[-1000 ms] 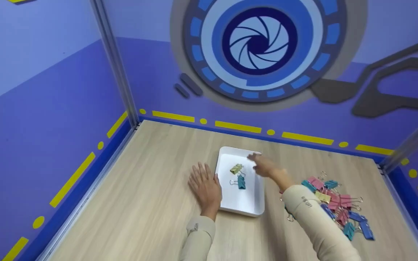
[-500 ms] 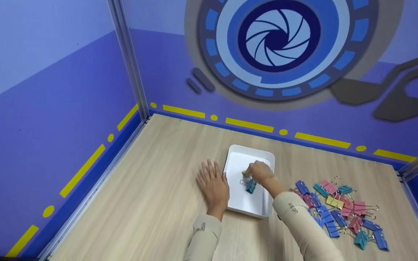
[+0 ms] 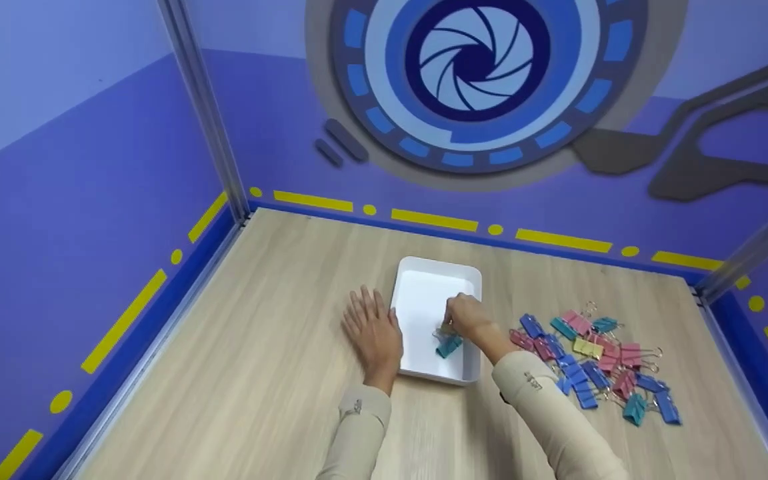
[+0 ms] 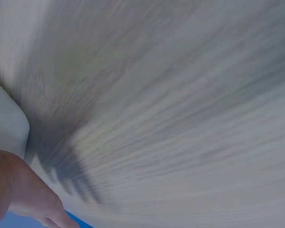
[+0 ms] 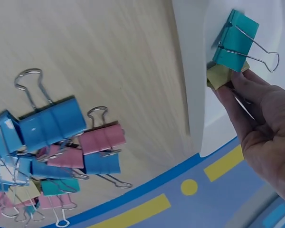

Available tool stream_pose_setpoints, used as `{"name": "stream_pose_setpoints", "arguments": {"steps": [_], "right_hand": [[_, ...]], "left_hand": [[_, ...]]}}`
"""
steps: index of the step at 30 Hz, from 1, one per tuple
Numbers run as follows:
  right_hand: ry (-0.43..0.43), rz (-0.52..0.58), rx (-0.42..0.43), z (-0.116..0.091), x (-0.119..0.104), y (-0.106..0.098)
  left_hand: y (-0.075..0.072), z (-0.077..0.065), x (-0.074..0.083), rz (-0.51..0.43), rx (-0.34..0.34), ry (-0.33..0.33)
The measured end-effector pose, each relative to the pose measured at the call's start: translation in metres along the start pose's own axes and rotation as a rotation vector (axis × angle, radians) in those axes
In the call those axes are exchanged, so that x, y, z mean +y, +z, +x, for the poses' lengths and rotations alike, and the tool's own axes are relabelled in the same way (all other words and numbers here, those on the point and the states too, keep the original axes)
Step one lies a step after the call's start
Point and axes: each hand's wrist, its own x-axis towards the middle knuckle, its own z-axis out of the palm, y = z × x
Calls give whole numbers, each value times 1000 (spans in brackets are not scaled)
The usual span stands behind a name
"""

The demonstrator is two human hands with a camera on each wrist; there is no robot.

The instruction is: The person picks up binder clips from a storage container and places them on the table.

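Note:
My right hand (image 3: 472, 319) reaches down into a white rectangular tray (image 3: 415, 287). In the right wrist view, its thumb and fingers pinch a yellow binder clip (image 5: 219, 76). A teal binder clip (image 5: 237, 42) lies right against the yellow one, its wire handles pointing toward the hand. In the head view the teal clip shows just below the fingertips, while the yellow one is mostly hidden by the hand. My left hand (image 3: 375, 335) lies flat with spread fingers along the tray's left side, thumb at the rim. Only part of it shows in the left wrist view.
Right of the tray lies a loose heap of binder clips, among them blue clips (image 3: 574, 373), pink clips (image 3: 624, 357) and a yellow clip (image 3: 587, 349). Blue walls (image 3: 277, 140) enclose the wooden table (image 3: 277, 320) at the back and sides.
My right hand has come down from above the tray's right side and taken hold of the yellow clip. The teal clip has turned a little. My left hand stays by the tray.

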Motion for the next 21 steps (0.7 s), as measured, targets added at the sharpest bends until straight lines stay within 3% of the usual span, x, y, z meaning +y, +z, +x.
{"name": "stream_pose_setpoints", "arguments": {"steps": [5,12,17,21], "right_hand": [[-48,-23,72,-1,3,-15],[-54,34,270,-4,24,-62],[13,93,438,-14,61,-86],[117,152,462,-35,102,-80]], "left_hand": [[0,10,-2,15,13,-6],[1,9,0,26,-22,-14],[-1,5,1,40,-31,1],[-1,-2,3,62,-61,6]]}}
